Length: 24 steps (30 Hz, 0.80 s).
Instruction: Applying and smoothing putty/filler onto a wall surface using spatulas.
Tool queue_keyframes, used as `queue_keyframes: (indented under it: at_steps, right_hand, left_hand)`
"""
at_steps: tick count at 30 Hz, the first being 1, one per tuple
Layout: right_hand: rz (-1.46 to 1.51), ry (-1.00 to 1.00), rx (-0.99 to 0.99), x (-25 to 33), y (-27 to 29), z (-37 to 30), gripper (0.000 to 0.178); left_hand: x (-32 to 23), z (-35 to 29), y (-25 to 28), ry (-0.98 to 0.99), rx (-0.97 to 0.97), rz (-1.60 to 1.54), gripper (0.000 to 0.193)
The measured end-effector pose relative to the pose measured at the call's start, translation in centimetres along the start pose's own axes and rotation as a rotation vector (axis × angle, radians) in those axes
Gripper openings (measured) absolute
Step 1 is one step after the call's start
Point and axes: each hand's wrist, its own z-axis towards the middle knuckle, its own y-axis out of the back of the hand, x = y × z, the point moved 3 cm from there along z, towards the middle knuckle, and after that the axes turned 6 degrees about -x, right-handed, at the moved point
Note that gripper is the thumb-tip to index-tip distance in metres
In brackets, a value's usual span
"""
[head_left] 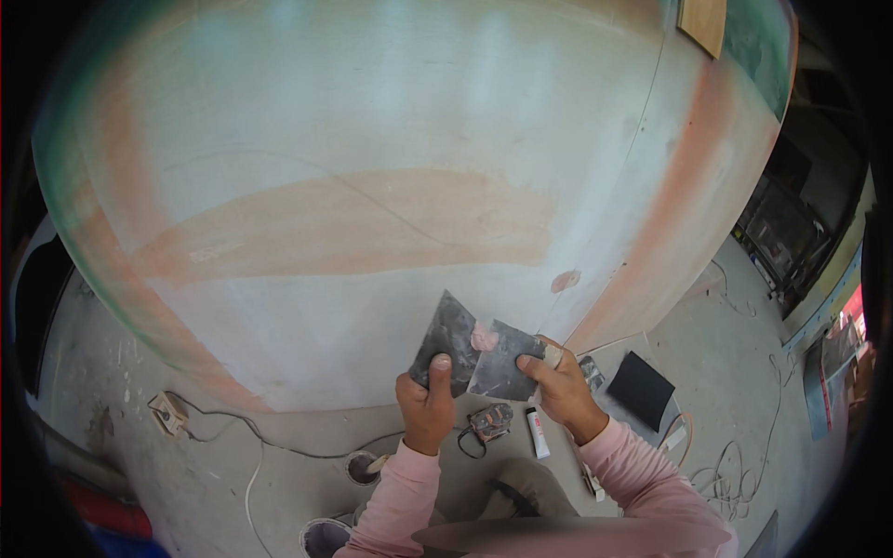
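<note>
My left hand grips a dark grey, smeared putty spreader, with the thumb pressed on its face. A second flat, dark grey spreader is in my right hand, pinched under the thumb. The two blades meet or overlap in front of me, tilted toward each other. A lump of pink putty sits where their edges come together. Beyond the hands rises a large curved panel, pale with tan and orange sanded bands. A small reddish patch marks it to the right of the blades.
Below the hands, a power sander and a white tube lie on the floor. A black sheet rests at right. Two round cans stand near my left forearm. A socket box trails cable at left; more cables coil at right.
</note>
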Motion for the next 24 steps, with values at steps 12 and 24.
queue_keyframes:
  at_steps: [12, 24]
  right_hand:
    - [-0.318, 0.69, -0.164, 17.1, 2.4, 1.7, 0.024]
    - [-1.358, 1.264, -0.553, 41.3, 5.4, 9.4, 0.029]
  left_hand:
    - [1.2, -1.6, -0.4, -0.029, 0.277, 0.354, 0.041]
    - [1.4, 0.4, -0.6, -0.099, 0.172, 0.315, 0.047]
